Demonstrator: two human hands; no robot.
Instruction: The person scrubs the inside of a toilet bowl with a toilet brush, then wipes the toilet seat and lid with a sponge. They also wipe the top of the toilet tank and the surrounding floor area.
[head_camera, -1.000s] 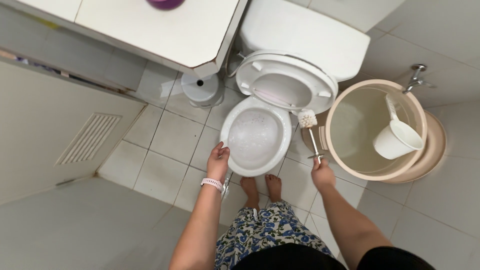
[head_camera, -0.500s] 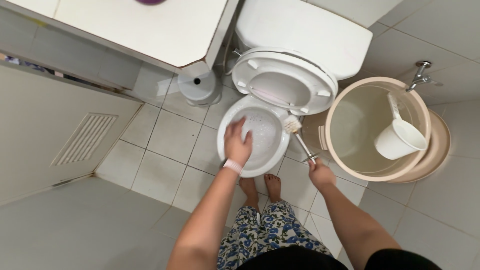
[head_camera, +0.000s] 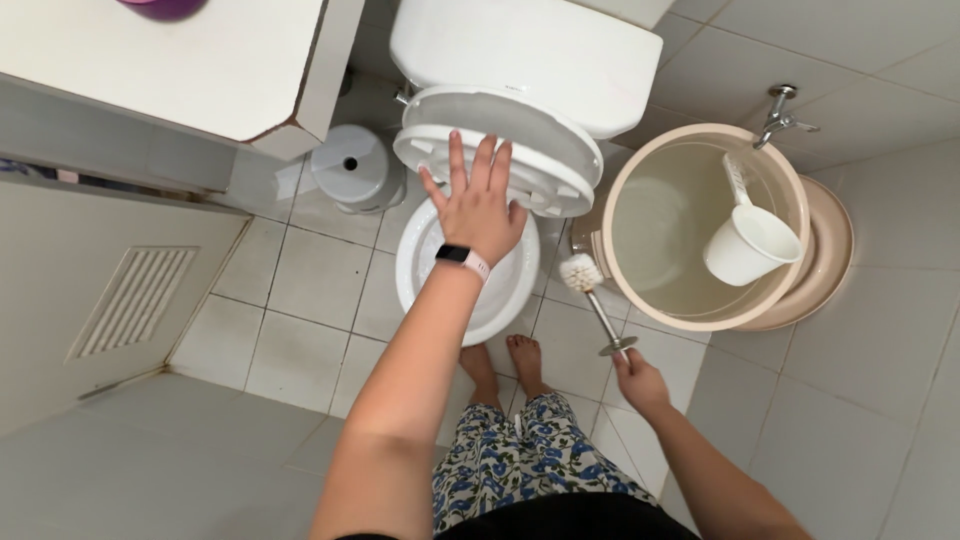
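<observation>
While I lean over the toilet bowl (head_camera: 440, 285):
Left hand (head_camera: 478, 205): released, fingers spread flat on the raised seat (head_camera: 520, 150).
Right hand (head_camera: 640, 380): clenched on the toilet brush (head_camera: 597, 305), kept aside, bristles clear of the bowl, beside the bucket (head_camera: 660, 310).

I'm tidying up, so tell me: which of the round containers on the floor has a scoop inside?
The beige bucket under the tap, right of the toilet; a white scoop sits in it. The small white canister left of the toilet holds none.
</observation>
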